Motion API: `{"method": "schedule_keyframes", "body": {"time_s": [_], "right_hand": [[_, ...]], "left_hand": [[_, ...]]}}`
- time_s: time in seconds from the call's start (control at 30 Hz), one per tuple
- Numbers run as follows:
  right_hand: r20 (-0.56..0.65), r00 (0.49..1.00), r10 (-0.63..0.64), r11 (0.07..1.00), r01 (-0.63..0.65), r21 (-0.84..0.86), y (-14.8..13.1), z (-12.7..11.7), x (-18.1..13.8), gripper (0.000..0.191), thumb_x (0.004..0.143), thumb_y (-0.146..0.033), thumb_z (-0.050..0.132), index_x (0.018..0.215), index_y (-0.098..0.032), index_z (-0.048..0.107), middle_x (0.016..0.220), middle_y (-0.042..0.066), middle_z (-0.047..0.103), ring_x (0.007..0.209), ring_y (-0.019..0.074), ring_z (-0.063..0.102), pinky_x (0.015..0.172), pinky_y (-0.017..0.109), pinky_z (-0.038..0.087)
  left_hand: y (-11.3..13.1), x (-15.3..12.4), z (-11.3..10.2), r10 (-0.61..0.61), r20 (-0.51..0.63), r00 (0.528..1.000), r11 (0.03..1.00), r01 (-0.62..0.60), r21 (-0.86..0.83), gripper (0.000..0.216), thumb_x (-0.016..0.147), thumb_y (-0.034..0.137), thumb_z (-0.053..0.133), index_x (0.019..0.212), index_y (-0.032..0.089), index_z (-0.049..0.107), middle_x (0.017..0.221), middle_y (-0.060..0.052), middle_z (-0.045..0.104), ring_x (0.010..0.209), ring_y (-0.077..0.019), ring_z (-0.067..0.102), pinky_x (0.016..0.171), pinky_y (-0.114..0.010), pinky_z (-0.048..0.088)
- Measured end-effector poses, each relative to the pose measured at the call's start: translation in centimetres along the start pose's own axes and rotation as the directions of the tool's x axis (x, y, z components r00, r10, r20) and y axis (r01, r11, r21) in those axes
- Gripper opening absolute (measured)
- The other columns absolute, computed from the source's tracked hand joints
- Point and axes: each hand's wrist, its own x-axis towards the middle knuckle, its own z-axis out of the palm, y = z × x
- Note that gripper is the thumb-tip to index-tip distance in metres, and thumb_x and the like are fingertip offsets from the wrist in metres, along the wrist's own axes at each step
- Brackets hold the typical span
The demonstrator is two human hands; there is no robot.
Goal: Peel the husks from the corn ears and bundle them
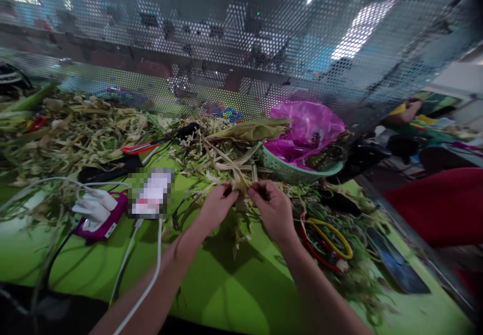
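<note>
Both of my hands meet over the green tabletop [234,284], pinching a piece of dried corn husk [241,181] between them. My left hand [221,201] has thumb and fingers closed on the husk's left side. On its right side, my right hand [273,204] grips with thumb and bent fingers. Pale strips spread upward from the grip, and small shreds hang below it. Just beyond my hands lies a heap of loose dry strips with a larger folded husk [245,131] on top. Fingertip detail is dim.
A pale green basket [298,173] holds a pink plastic bag [309,129]. At left are a purple power strip [107,219], a blurred-out phone [153,194] on cables, a red cutter [139,148] and more husk scraps. Yellow and red loops [334,234] lie right. Perforated metal mesh [211,38] stands behind.
</note>
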Motion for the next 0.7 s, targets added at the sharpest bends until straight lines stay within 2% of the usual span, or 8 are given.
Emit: {"method": "schedule_keyframes", "body": {"time_s": [0.1, 0.2, 0.33, 0.43, 0.7], "right_hand": [[0.073, 0.997, 0.035, 0.997, -0.039, 0.061, 0.02, -0.04, 0.20, 0.017, 0.082, -0.034, 0.061, 0.087, -0.018, 0.062, 0.076, 0.002, 0.063, 0.067, 0.0156, 0.056, 0.062, 0.025, 0.044], [0.128, 0.991, 0.038, 0.998, -0.043, 0.043, -0.21, -0.13, 0.23, 0.017, 0.081, -0.034, 0.061, 0.085, -0.018, 0.064, 0.075, 0.002, 0.065, 0.065, 0.0157, 0.057, 0.061, 0.025, 0.045], [0.128, 0.992, 0.021, 0.999, -0.018, -0.026, -0.15, -0.11, 0.18, 0.014, 0.078, -0.032, 0.061, 0.078, -0.018, 0.064, 0.072, 0.002, 0.066, 0.065, 0.0164, 0.058, 0.063, 0.027, 0.045], [0.135, 0.991, 0.024, 0.999, -0.020, -0.031, 0.18, -0.01, 0.24, 0.013, 0.077, -0.029, 0.059, 0.081, -0.018, 0.066, 0.076, 0.003, 0.069, 0.069, 0.0179, 0.061, 0.067, 0.029, 0.047], [0.138, 0.990, 0.005, 0.999, 0.000, -0.038, 0.21, 0.13, 0.24, 0.013, 0.079, -0.028, 0.058, 0.082, -0.019, 0.066, 0.077, 0.003, 0.069, 0.070, 0.0183, 0.061, 0.067, 0.029, 0.046]], "left_hand": [[0.09, 0.02, -0.09, -0.011, 0.010, 1.000, 1.000, 0.011, 0.000, 0.016, 0.081, 0.028, 0.055, 0.082, 0.017, 0.066, 0.080, -0.006, 0.067, 0.077, -0.0197, 0.058, 0.075, -0.030, 0.044], [0.19, -0.07, -0.17, 0.008, -0.001, 1.000, 0.998, -0.008, 0.056, 0.014, 0.081, 0.028, 0.056, 0.080, 0.018, 0.065, 0.080, -0.005, 0.067, 0.074, -0.0189, 0.057, 0.070, -0.029, 0.042], [0.20, -0.13, -0.25, 0.058, -0.024, 0.998, 0.973, -0.051, 0.227, 0.012, 0.081, 0.026, 0.056, 0.076, 0.018, 0.064, 0.075, -0.004, 0.065, 0.069, -0.0181, 0.055, 0.067, -0.028, 0.039], [0.29, -0.17, -0.26, 0.079, -0.036, 0.996, 0.961, -0.066, 0.270, 0.009, 0.079, 0.023, 0.056, 0.078, 0.019, 0.064, 0.075, -0.004, 0.065, 0.069, -0.0184, 0.055, 0.067, -0.028, 0.039], [0.49, -0.34, -0.41, 0.064, -0.053, 0.997, 0.989, -0.057, 0.136, 0.009, 0.080, 0.029, 0.059, 0.082, 0.020, 0.062, 0.079, -0.003, 0.066, 0.072, -0.0187, 0.058, 0.070, -0.029, 0.041]]}}
